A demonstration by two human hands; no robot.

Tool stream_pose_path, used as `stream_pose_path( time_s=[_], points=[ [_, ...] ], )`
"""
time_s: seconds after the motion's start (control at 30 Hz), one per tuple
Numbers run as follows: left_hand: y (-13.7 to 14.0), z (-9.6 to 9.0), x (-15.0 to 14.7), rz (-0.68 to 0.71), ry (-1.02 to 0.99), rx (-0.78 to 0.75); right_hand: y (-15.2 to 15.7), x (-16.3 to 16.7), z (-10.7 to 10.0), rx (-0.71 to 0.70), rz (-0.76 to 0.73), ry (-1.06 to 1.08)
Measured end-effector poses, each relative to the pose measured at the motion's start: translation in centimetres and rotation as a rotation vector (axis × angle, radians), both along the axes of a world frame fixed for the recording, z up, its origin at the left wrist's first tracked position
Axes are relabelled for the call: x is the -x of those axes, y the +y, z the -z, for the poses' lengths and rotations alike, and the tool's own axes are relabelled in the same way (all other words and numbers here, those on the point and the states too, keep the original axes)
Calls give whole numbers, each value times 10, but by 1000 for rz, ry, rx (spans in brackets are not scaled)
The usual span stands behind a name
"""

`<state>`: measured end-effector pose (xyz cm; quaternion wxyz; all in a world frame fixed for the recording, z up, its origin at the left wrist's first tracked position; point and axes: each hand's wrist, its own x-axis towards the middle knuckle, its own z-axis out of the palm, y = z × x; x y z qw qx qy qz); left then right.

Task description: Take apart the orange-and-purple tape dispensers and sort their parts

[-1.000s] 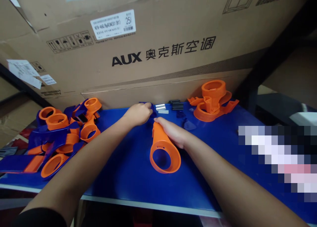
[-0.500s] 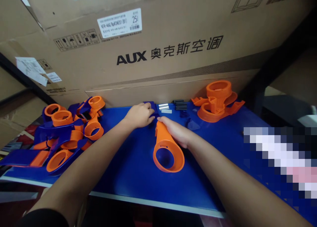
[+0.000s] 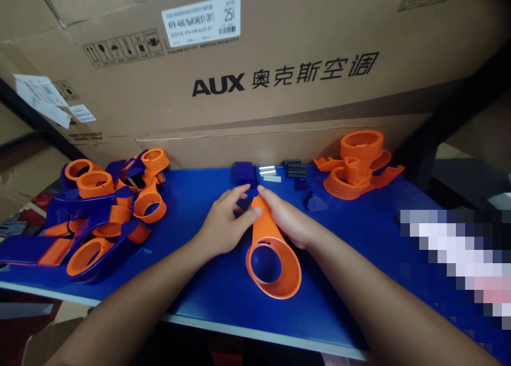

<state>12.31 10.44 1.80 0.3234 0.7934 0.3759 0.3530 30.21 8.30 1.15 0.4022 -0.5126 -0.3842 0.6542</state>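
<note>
My right hand (image 3: 293,219) is wrapped along the right side of an orange tape dispenser frame (image 3: 265,225), its round ring tilted toward me over the table. On the other side, my left hand (image 3: 225,222) is curled, with its thumb against the frame's narrow upper end. Something dark shows under the left fingers; I cannot make out whether it is a separate piece. Just beyond the hands lies a dark blue part (image 3: 244,172). Beside it are small silver metal strips (image 3: 269,173) and black strips (image 3: 295,169).
Assembled orange-and-blue tape dispensers (image 3: 96,206) lie heaped at the left on the blue tabletop (image 3: 191,286). Orange frames (image 3: 355,163) are stacked at the back right. Small dark blue pieces (image 3: 315,201) lie right of my hands. A large cardboard box (image 3: 279,121) stands along the back.
My left hand has come back from the dark blue part at the rear to the upper end of the orange frame. The right hand still holds the frame. The view has shifted slightly.
</note>
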Motion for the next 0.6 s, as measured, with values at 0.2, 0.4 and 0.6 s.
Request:
stream_pose_path(
  time_s=[0.2,0.4,0.6],
  points=[
    [-10,6,2,150,-118,188,-7,10,-4,-31,75,-46],
    [0,6,9,277,-312,349,-10,14,-17,24,124,-63],
    [11,14,11,374,-496,462,-10,16,-24,61,137,75]
  ],
)
